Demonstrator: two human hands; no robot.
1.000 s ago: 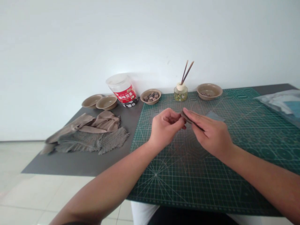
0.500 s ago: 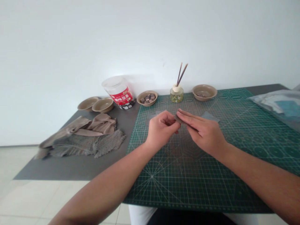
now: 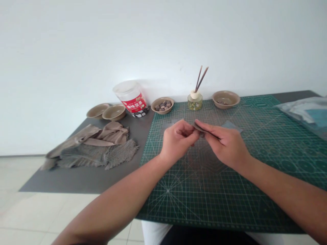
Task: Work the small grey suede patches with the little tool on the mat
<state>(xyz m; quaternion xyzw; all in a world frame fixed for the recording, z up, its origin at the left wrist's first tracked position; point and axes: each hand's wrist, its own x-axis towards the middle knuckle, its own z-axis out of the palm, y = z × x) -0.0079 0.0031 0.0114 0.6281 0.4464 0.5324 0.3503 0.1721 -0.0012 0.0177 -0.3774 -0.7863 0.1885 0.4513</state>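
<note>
My right hand (image 3: 224,139) is closed on a folded piece of dark grey sandpaper (image 3: 200,128), which lies between its thumb and straight fingers. Against the front end of that sheet, my left hand (image 3: 178,137) pinches with thumb and curled fingers; whatever small thing is in it stays hidden. Both hands meet above the green cutting mat (image 3: 204,197). Behind them lie flat grey sheets: one sheet (image 3: 232,126) beyond my right hand and another sheet (image 3: 168,125) beyond my left, partly covered.
A bowl of small stones (image 3: 162,106), a reed diffuser (image 3: 195,101) and another bowl (image 3: 226,99) stand along the wall. To the left are a plastic jar (image 3: 133,98), two bowls (image 3: 114,112) and a crumpled cloth (image 3: 94,146). A plastic bag (image 3: 306,110) lies at right.
The fingers of my right hand have shifted slightly against my left, and more of the sandpaper's edge shows between them. The whole view has moved a little.
</note>
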